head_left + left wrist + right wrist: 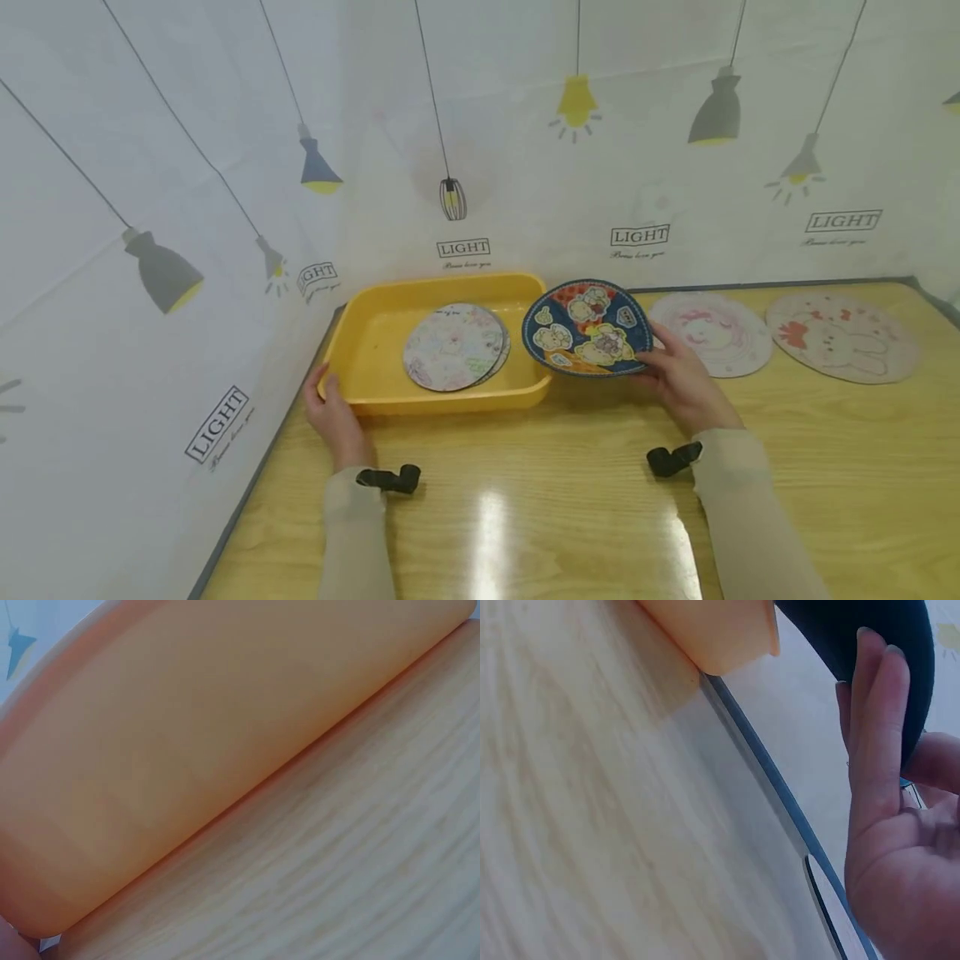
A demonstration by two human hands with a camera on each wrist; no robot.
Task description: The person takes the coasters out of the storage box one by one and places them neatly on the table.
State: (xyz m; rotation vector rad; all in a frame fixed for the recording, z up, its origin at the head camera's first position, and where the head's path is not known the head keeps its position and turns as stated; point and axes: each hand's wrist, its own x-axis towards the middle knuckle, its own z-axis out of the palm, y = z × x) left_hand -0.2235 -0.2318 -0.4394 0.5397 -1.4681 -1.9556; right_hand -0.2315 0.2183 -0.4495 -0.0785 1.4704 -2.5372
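Left hand (pixel 341 423) grips yellow tray (pixel 367 350) at its near left corner, thumb at the rim. Right hand (pixel 688 387) pinches blue mat (pixel 588 327) by its right edge, held off the table (pixel 555 492) at the tray's right end. 2 pale mats (pixel 452 346) overlap in the tray; pink mat (pixel 720 333) and rabbit mat (pixel 840 337) lie right.

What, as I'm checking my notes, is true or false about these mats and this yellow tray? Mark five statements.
1. The right grip holds the dark blue mat. True.
2. The left grip holds the yellow tray near a corner. True.
3. The yellow tray is empty. False: pale round mats lie in it.
4. The rabbit mat lies inside the tray. False: the rabbit mat lies on the table.
5. The dark blue mat is square. False: it is round.
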